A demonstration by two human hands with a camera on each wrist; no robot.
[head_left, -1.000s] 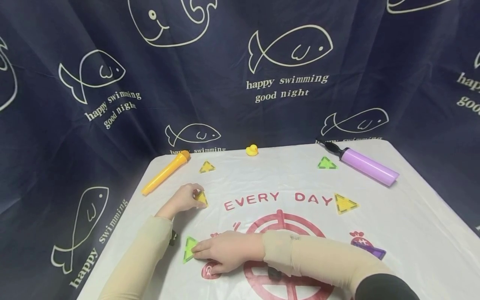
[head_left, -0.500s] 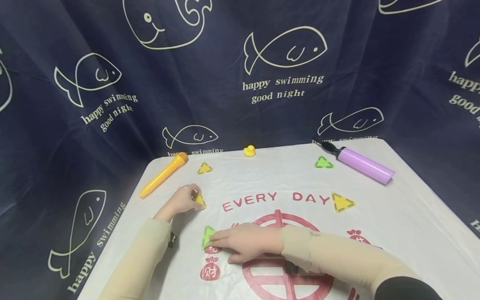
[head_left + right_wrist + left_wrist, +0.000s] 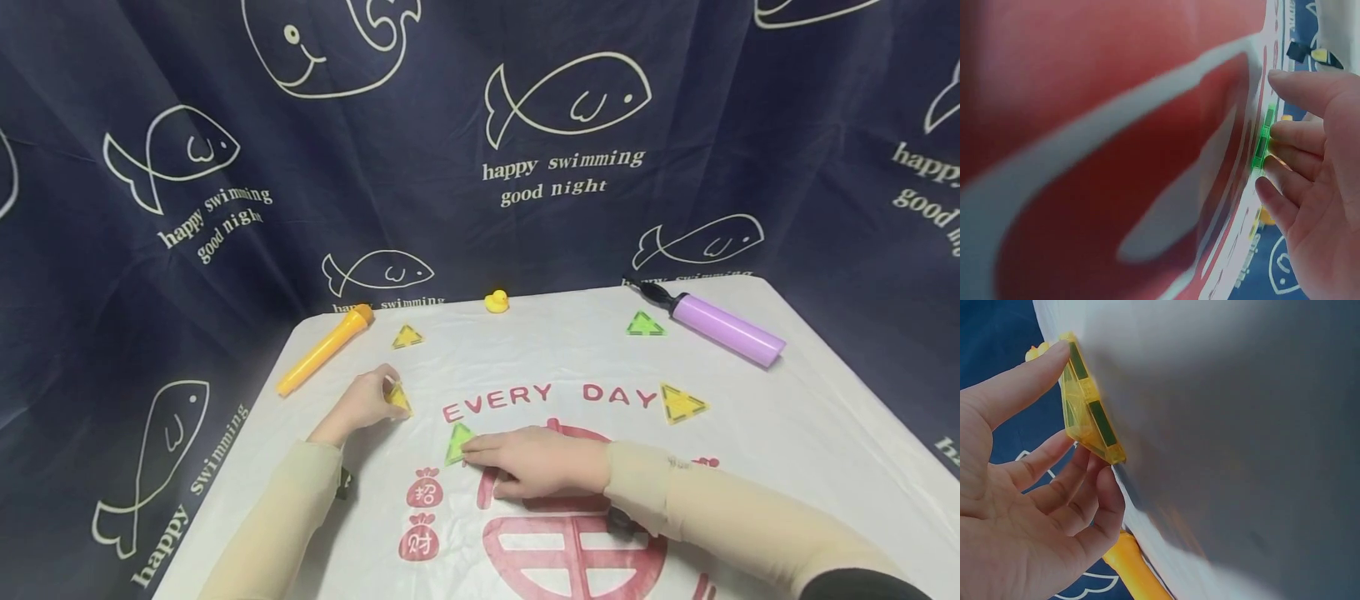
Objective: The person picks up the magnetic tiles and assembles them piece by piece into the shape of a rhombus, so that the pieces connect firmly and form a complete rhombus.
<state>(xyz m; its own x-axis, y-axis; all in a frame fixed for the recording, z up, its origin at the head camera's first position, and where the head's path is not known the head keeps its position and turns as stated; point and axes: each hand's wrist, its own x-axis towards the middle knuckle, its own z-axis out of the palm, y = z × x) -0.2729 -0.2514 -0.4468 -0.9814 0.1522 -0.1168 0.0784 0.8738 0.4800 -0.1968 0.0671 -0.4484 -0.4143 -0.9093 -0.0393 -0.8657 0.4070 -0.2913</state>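
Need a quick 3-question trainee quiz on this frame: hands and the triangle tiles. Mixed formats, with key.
1. True or false: the left hand holds a yellow triangle tile tilted up on its edge.
2. The right hand touches which tile? A. the green triangle tile B. the far green tile C. a purple one
3. Fill in: the small toy at the table's far edge is a yellow ____.

Key: 1 true; 2 A, with straight fingertips at the tile's edge; 3 duck.
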